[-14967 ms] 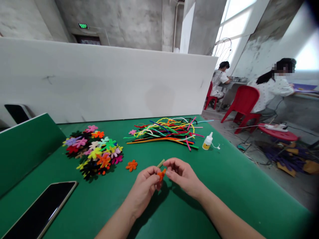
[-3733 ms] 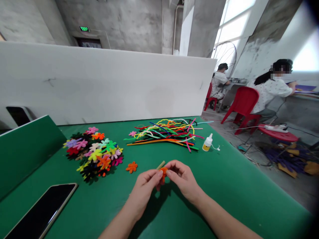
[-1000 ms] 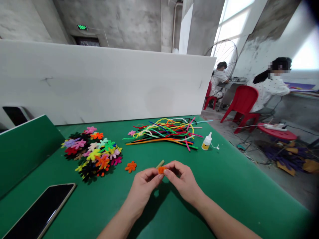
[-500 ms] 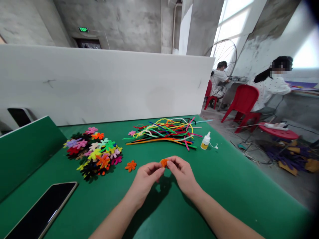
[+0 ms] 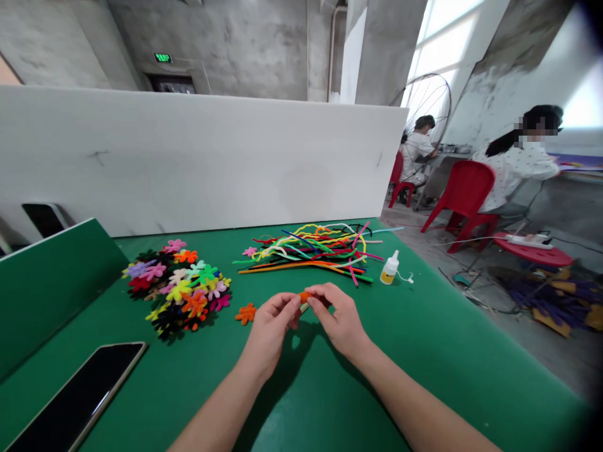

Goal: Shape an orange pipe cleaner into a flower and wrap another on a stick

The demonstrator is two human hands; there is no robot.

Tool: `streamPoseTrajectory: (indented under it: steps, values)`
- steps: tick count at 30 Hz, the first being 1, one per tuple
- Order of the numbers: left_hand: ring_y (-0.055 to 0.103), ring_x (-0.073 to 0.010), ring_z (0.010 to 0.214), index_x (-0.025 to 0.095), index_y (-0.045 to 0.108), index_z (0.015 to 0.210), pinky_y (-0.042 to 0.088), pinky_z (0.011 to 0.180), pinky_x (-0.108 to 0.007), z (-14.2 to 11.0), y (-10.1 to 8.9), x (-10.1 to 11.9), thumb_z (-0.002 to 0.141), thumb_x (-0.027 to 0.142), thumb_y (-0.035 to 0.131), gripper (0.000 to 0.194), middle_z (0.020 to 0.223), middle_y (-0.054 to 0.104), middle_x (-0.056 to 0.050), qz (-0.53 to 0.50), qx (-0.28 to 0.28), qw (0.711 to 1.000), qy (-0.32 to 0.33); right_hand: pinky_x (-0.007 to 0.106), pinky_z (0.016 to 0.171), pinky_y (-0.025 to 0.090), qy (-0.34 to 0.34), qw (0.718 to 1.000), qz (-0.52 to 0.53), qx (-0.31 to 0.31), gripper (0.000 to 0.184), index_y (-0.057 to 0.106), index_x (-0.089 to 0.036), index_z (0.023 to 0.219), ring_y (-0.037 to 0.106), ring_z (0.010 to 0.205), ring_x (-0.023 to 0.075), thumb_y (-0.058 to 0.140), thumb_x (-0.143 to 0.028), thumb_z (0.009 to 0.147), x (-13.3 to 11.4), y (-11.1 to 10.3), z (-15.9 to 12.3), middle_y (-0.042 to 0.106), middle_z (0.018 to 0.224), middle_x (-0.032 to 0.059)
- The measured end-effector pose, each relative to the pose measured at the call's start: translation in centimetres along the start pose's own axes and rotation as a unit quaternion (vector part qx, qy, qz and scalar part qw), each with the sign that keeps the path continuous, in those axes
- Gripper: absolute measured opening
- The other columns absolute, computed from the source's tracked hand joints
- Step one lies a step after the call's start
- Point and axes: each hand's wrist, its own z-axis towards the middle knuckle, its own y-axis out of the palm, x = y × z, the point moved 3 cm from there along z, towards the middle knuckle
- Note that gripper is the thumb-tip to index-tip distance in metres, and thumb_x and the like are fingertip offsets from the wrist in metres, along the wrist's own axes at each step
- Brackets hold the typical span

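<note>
Between the fingertips of both hands is a small orange piece of pipe cleaner [image 5: 304, 296], mostly covered by the fingers. My left hand [image 5: 273, 326] pinches its left side, and my right hand [image 5: 337, 319] pinches the right side. Both hands are closed and held a little above the green table, casting a shadow. Just left of my left hand lies an orange pipe-cleaner flower [image 5: 245, 314]. Beyond the hands is a loose bundle of coloured pipe cleaners [image 5: 311, 246]. A heap of many-coloured flowers [image 5: 181, 290] lies to the left.
A small glue bottle [image 5: 389, 267] stands uncapped at the right. A phone [image 5: 80, 395] lies at the front left, near a green panel [image 5: 61, 289]. Behind the green table [image 5: 424, 376] rises a white partition [image 5: 202, 163]. Two people sit working at the far right by red chairs [image 5: 464, 188].
Both hands have shifted slightly away from me and to the left, with the orange piece turned between their fingertips. The left hand is now closer to the lone orange flower.
</note>
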Motion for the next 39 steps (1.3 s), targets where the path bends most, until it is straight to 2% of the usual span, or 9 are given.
streamPoseTrajectory:
  steps: [4,7,13,20,28,36,39]
  values:
    - [0.042,-0.0066,0.052,0.015,0.059,0.069,0.033,0.05,-0.018,-0.4,-0.5,-0.4,0.072,0.026,0.06,0.012,0.057,0.051,0.004,-0.018,-0.02,0.999,-0.023,0.026,0.067,0.046,-0.039,0.999,-0.023,-0.023,0.018,0.061,-0.02,0.093,0.056,0.075,0.0145,0.048,-0.019,0.081,0.2,0.0,-0.7,0.06,0.083,0.0047]
    - [0.043,-0.0066,0.052,0.015,0.059,0.066,0.034,0.05,-0.018,-0.5,-0.8,-0.8,0.072,0.024,0.061,0.011,0.056,0.052,0.003,-0.028,-0.04,0.998,-0.045,0.027,0.067,0.046,-0.04,0.998,-0.028,-0.034,0.018,0.061,-0.02,0.093,0.056,0.075,0.0147,0.049,-0.018,0.08,0.3,-0.1,-1.0,0.061,0.083,0.0047]
    - [0.047,-0.0071,0.055,0.015,0.062,0.071,0.037,0.054,-0.019,-0.8,-1.2,-1.3,0.067,0.017,0.065,0.005,0.06,0.055,0.002,-0.075,-0.047,0.994,-0.063,0.025,0.063,0.045,0.006,0.999,-0.025,-0.043,0.011,0.059,-0.019,0.084,0.055,0.067,0.0135,0.052,-0.017,0.076,0.1,-0.1,-1.3,0.06,0.077,0.0031]
    - [0.047,-0.0069,0.054,0.015,0.062,0.069,0.036,0.053,-0.018,-1.1,-0.9,-1.0,0.064,0.016,0.066,0.006,0.061,0.056,0.003,-0.064,-0.046,0.995,-0.062,0.025,0.06,0.044,0.061,0.996,-0.004,-0.071,0.008,0.056,-0.018,0.077,0.053,0.062,0.0128,0.052,-0.015,0.071,0.3,0.2,-1.4,0.058,0.072,0.0014]
    - [0.047,-0.0079,0.054,0.013,0.065,0.063,0.037,0.053,-0.02,-0.9,-1.0,-1.0,0.064,0.023,0.067,0.011,0.056,0.057,0.001,-0.061,-0.024,0.995,-0.08,0.025,0.061,0.043,0.055,0.995,-0.008,-0.087,0.01,0.057,-0.017,0.078,0.052,0.063,0.0124,0.051,-0.014,0.071,0.2,0.2,-1.5,0.058,0.073,0.0017]
    - [0.05,-0.0087,0.056,0.014,0.065,0.062,0.038,0.056,-0.02,-1.1,-1.0,-1.3,0.063,0.02,0.068,0.007,0.059,0.059,0.001,-0.077,-0.033,0.993,-0.088,0.024,0.06,0.042,0.094,0.989,0.037,-0.108,0.005,0.058,-0.017,0.075,0.052,0.063,0.0124,0.055,-0.02,0.073,0.5,0.3,-1.4,0.058,0.071,0.0013]
    - [0.049,-0.0082,0.055,0.014,0.064,0.063,0.038,0.056,-0.02,-1.1,-0.9,-1.2,0.065,0.019,0.066,0.007,0.058,0.058,0.001,-0.081,-0.047,0.992,-0.084,0.023,0.057,0.039,0.133,0.978,0.108,-0.117,0.007,0.056,-0.016,0.072,0.049,0.059,0.0106,0.056,-0.023,0.074,0.6,0.5,-1.4,0.054,0.065,-0.0011]
